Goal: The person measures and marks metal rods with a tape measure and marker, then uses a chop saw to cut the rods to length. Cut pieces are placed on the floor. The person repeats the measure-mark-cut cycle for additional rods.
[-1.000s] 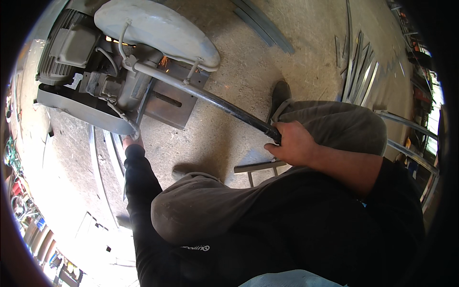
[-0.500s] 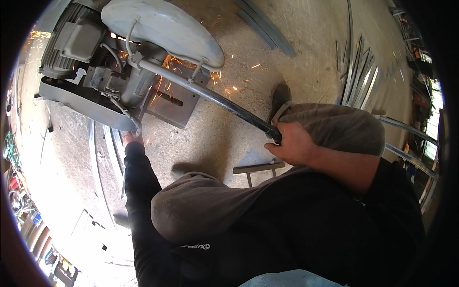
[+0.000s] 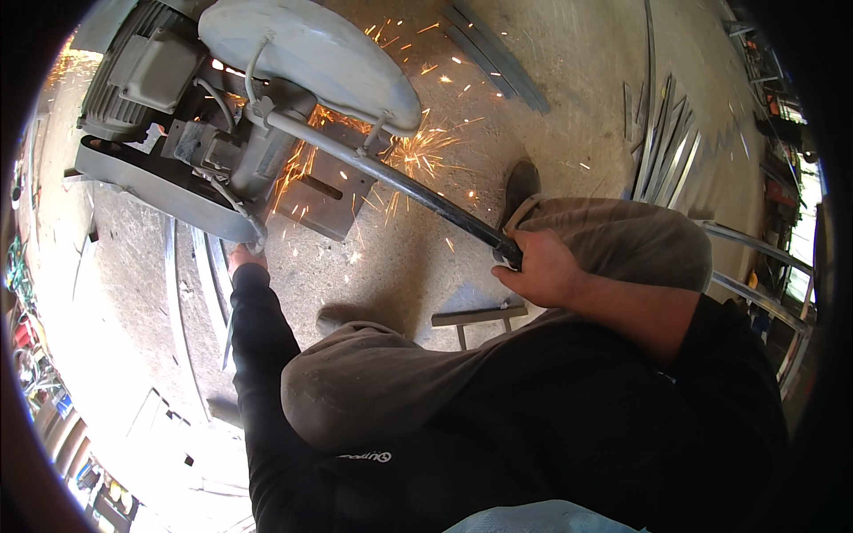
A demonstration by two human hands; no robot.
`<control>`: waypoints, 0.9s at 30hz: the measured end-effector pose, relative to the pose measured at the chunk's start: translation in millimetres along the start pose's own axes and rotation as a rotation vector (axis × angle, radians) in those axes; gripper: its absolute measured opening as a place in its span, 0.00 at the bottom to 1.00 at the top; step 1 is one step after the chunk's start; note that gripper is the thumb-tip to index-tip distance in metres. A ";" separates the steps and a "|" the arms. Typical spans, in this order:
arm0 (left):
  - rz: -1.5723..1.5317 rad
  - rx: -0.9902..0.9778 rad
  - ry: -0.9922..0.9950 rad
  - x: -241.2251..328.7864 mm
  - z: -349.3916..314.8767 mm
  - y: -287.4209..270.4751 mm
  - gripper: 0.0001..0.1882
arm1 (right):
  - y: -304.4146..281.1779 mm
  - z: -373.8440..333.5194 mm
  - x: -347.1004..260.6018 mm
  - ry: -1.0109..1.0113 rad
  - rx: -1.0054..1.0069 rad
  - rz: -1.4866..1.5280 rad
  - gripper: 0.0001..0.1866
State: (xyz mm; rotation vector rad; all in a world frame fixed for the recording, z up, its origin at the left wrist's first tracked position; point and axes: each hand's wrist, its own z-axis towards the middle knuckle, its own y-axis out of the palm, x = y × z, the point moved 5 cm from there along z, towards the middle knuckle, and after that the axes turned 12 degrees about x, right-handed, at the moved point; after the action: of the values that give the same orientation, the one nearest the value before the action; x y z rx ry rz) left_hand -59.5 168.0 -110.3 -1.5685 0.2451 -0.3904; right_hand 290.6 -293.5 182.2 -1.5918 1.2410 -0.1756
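Observation:
My right hand (image 3: 546,268) is wrapped round the dark grip end of a long handle bar (image 3: 409,188). The bar slants up to the left into an abrasive cut-off saw, where it joins the pale rounded blade guard (image 3: 306,58). Bright sparks (image 3: 426,151) spray out beneath the guard, over the saw's flat metal base plate (image 3: 324,197). My left hand (image 3: 247,258) reaches up to the lower end of the grey belt guard (image 3: 164,197); its fingers are hidden there. The cutting disc and whatever it cuts are out of sight.
A ribbed motor (image 3: 142,67) sits at the upper left of the saw. Metal strips (image 3: 176,302) lie on the concrete floor near my left arm. Grey bars (image 3: 498,58) and a pile of offcuts (image 3: 665,147) lie farther off. A small metal stand (image 3: 480,315) is between my legs.
The sparks have grown into a wider, brighter burst to the right of the base plate. The saw appears shifted very slightly right and down in view. Both hands keep their places.

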 end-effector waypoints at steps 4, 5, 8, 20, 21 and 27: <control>-0.030 -0.014 0.012 11.5 0.1 -13.2 0.25 | 3.3 0.5 2.7 0.003 -0.007 0.002 0.20; -0.011 -0.028 0.005 15.1 -0.3 -18.2 0.25 | 3.5 1.1 1.7 -0.010 -0.001 0.001 0.20; 0.050 -0.154 -0.065 25.6 -2.7 -28.2 0.21 | 3.1 1.8 0.0 -0.012 -0.001 0.010 0.20; 0.154 -0.231 -0.080 29.3 4.0 -27.0 0.17 | -3.3 3.3 -8.5 0.018 -0.015 -0.029 0.18; 0.131 -0.233 -0.064 30.7 4.0 -27.4 0.17 | -3.6 3.5 -9.0 0.018 -0.022 -0.034 0.19; 0.122 -0.217 -0.059 35.5 2.1 -35.1 0.16 | -1.0 5.5 -4.5 0.045 -0.019 -0.143 0.21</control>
State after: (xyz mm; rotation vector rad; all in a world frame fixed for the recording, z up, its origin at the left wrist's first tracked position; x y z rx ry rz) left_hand -29.2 157.4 -72.0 -1.7652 0.3454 -0.2276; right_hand 292.7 -286.6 182.7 -1.7025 1.1666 -0.2926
